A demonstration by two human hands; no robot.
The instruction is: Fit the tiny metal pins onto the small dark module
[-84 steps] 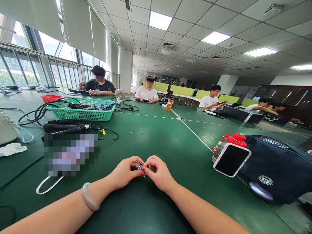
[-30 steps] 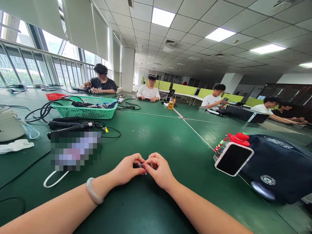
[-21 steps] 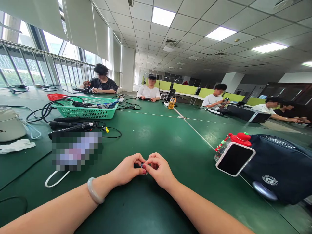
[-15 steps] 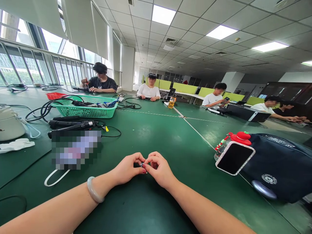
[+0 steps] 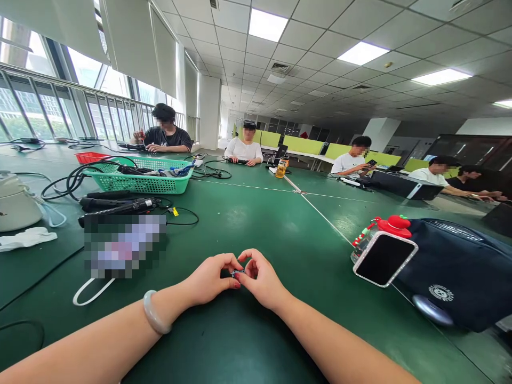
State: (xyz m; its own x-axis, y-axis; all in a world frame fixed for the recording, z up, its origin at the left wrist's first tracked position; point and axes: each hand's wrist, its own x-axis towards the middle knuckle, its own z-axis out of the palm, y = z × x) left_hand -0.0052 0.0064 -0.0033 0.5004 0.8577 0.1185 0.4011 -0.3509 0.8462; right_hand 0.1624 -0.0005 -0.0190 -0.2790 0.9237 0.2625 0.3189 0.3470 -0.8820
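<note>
My left hand [image 5: 211,278] and my right hand [image 5: 264,281] meet in front of me above the green table [image 5: 224,336]. Between their fingertips is a small silvery-grey item [image 5: 237,273], mostly covered by the fingers and too small to name. Both thumbs, with dark red nails, press at its near side. The left index finger curls over from the left, while the right fingers arch round from the other side. A pale bangle [image 5: 154,313] circles my left wrist.
At left lie a blurred-out pouch-like thing [image 5: 127,245] with a white loop, black devices [image 5: 120,210] and a green basket [image 5: 160,184]. A phone [image 5: 386,258] leans on a red-lidded bottle [image 5: 394,225] beside a dark bag [image 5: 460,266] at right. Several people sit farther off.
The right fingers have lifted and spread a little, so more of the small silvery-grey item shows. Both hands stay in the same place.
</note>
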